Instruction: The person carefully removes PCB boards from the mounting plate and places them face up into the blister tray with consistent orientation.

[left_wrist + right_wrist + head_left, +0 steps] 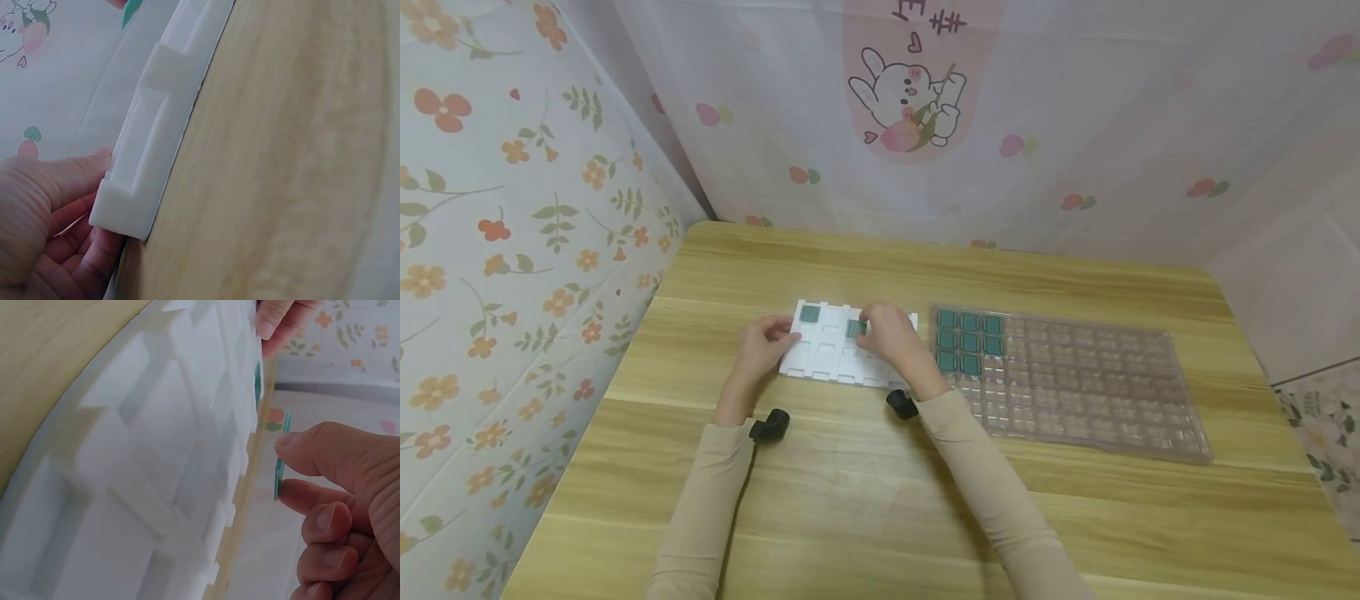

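Between thumb and index finger, my right hand [891, 335] pinches a thin green square chip [279, 481] by its edges, over the white plastic tray [827, 360]. In the right wrist view the chip stands off the tray's surface and the other fingers curl below it. My left hand [758, 350] grips the tray's left end, thumb at the top edge and fingers against the side, as the left wrist view shows. Another green chip [809, 314] lies in the tray's far left pocket. My right hand hides part of the tray's right side.
Right of the white tray lies a long clear plastic tray [1093, 383] with many pockets. Several green chips [970, 342] fill pockets at its far left. Both rest on a wood-grain table [850, 500]. Patterned curtains [737, 100] hang behind and to the left.
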Action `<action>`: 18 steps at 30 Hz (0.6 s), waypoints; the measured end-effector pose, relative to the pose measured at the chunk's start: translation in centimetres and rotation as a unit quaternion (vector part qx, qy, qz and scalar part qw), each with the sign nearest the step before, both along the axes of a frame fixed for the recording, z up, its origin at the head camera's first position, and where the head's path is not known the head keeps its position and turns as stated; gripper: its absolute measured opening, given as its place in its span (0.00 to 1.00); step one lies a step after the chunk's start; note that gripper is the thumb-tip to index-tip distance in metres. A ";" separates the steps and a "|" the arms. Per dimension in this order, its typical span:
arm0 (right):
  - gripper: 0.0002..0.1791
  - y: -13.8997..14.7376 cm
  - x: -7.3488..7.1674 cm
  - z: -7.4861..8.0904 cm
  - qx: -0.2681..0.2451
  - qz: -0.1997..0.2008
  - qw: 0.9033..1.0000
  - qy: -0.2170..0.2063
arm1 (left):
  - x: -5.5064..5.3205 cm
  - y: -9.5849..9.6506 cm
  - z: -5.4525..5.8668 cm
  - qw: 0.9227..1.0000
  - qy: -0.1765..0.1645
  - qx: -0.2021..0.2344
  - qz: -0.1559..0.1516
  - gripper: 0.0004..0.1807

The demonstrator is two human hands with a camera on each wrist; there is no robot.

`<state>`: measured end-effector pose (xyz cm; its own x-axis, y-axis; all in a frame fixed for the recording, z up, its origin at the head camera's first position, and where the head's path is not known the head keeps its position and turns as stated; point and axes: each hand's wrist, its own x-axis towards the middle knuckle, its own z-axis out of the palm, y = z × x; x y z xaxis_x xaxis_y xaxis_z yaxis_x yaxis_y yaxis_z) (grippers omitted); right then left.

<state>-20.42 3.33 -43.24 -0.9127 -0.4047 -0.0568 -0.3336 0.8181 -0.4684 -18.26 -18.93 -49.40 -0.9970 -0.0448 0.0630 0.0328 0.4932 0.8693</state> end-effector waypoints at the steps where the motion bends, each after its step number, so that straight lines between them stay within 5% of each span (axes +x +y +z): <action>1: 0.16 0.1 0.1 0.0 0.000 0.000 1.000 0.000 | 0.0 0.0 0.0 1.000 0.003 0.002 0.000 0.17; 18: 0.15 2.2 1.0 0.4 -0.006 -0.011 1.000 0.013 | 0.1 0.0 0.3 1.000 -0.004 0.003 -0.002 0.17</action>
<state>-19.44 5.56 -42.83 -0.9222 -0.3857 -0.0288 -0.3282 0.8196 -0.4697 -18.13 -18.90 -49.12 -0.9976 -0.0420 0.0553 0.0278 0.4879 0.8724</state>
